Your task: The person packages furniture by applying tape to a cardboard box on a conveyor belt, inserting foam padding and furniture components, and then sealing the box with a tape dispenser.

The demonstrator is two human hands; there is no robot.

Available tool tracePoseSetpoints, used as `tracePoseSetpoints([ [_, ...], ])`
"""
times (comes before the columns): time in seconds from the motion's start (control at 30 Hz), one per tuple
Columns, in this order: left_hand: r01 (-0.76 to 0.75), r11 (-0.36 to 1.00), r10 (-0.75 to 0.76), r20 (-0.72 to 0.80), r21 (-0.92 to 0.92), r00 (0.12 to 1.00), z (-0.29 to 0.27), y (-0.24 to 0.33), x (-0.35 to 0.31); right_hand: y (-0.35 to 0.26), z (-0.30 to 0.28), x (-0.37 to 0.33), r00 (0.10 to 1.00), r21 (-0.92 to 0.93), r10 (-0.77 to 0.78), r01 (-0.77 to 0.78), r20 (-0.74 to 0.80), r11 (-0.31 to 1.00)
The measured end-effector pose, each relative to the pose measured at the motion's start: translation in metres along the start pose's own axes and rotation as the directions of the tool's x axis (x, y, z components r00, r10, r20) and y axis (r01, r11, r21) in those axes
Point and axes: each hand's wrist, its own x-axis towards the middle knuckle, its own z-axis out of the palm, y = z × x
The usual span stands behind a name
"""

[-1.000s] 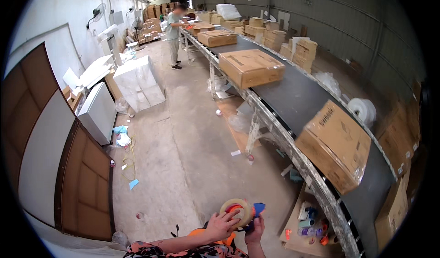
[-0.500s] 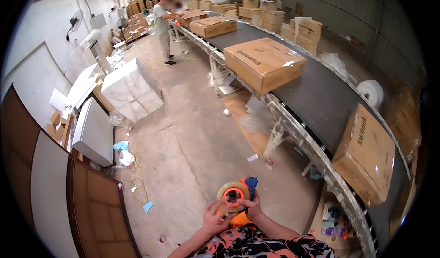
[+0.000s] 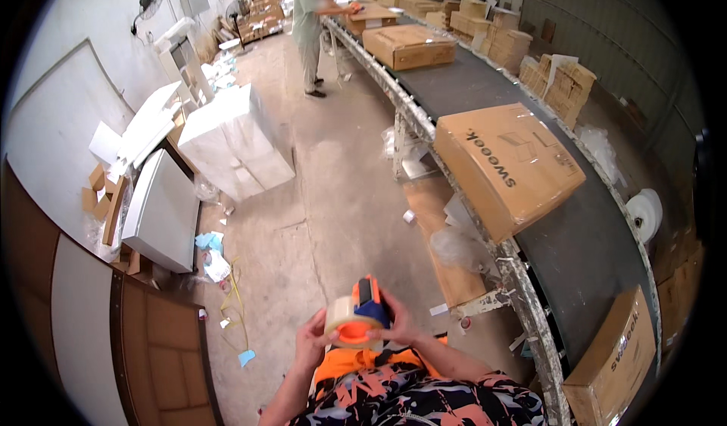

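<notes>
In front of my waist I hold a packing tape dispenser [image 3: 369,308] in blue and orange between both hands. A wide roll of clear tan tape [image 3: 342,312] with an orange hub sits on it. My right hand [image 3: 399,324] is closed round the dispenser's right side, its thumb by the roll's lower edge. On the other side, my left hand [image 3: 310,338] grips the roll's left edge with bent fingers. To my right, a taped brown carton [image 3: 506,170] rests on the dark conveyor belt [image 3: 583,255].
Another carton [image 3: 617,362] lies at the near right of the belt. A co-worker [image 3: 308,36] stands at the far end beside more cartons. On the left are a white wrapped block [image 3: 236,142], a white panel [image 3: 163,212] and brown panels [image 3: 163,350]. Scraps and a yellow strap [image 3: 241,312] litter the floor.
The dispenser has been tipped over and now stands more upright, its roll at the left. My left hand has gone from reaching across the hub to gripping the roll's edge. The view has shifted.
</notes>
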Motion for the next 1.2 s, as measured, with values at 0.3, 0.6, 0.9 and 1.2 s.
tracePoseSetpoints([
  [0.3,-0.03,0.991,0.055,0.188,-0.133,0.981,-0.007,0.093,0.246,-0.058,-0.056,0.216,0.981,0.123,-0.114,0.134,-0.159,0.983],
  [0.6,-0.014,0.965,0.073,0.218,-0.261,0.973,-0.031,0.141,0.391,-0.049,-0.083,0.361,0.926,0.154,-0.246,0.298,-0.285,0.942],
  [0.9,-0.046,0.873,0.097,0.079,-0.486,0.992,-0.062,0.173,0.544,-0.009,-0.114,0.548,0.961,0.477,-0.092,0.21,-0.259,0.853],
  [1.2,-0.15,0.987,0.154,-0.091,0.054,0.984,-0.092,0.236,0.677,-0.013,-0.189,0.71,0.888,-0.399,-0.46,0.421,-0.002,0.814],
])
